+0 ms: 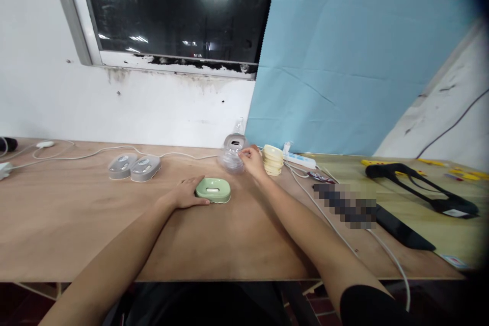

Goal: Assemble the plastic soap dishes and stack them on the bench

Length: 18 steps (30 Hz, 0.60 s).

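Note:
On the wooden table in front of me rests a pale green oval soap dish (214, 195) with a slot in its middle. My left hand (188, 193) grips its left end, thumb along the near side and fingers behind. Farther back, clear plastic oval pieces (231, 162) are piled up, with a greyish slotted piece (234, 141) above them. My right hand (252, 160) reaches to the right side of this pile, fingertips pinched at a clear piece. Just right of that hand stands a stack of cream-yellow oval pieces (272, 159).
Two grey oval boxes with labels (145, 168) sit at the left. White cables run along the back to a power strip (300, 160). On the right lie a black flat device (404, 228) and a black frame-like strap (454, 205). A wall and window rise behind.

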Motion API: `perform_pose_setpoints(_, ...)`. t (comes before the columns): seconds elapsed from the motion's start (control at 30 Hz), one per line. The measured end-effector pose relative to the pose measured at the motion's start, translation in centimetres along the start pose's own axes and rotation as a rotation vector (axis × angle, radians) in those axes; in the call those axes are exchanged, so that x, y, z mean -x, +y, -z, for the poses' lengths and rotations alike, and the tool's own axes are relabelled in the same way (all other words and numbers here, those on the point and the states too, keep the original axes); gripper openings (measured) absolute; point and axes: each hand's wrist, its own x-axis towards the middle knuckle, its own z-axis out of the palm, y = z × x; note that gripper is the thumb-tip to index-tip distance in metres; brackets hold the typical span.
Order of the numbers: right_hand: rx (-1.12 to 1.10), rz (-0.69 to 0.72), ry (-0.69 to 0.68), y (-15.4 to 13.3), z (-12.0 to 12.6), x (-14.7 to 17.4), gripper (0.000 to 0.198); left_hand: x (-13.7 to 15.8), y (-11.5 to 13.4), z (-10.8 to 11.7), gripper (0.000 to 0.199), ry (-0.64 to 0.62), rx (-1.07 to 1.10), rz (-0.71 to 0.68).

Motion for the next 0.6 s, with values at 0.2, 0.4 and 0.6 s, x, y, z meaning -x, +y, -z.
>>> perform_pose_setpoints(0.2, -0.091, -0.086, -0.004, -0.5, 0.1, -0.5, 0.022, 0.0, -0.1, -0.1, 0.106, 0.023, 0.001, -0.006)
perform_pose_setpoints(0.4, -0.202, -0.170, -0.057, -1.1, 0.3, -0.5, 0.014, 0.0, -0.2, -0.2, 0.105, 0.031, -0.001, -0.008)
perform_pose_setpoints(0.6, -0.292, -0.160, -0.031, -0.8, -0.1, -0.4, 0.020, -0.2, -0.4, -0.3, 0.105, 0.024, 0.001, -0.006)
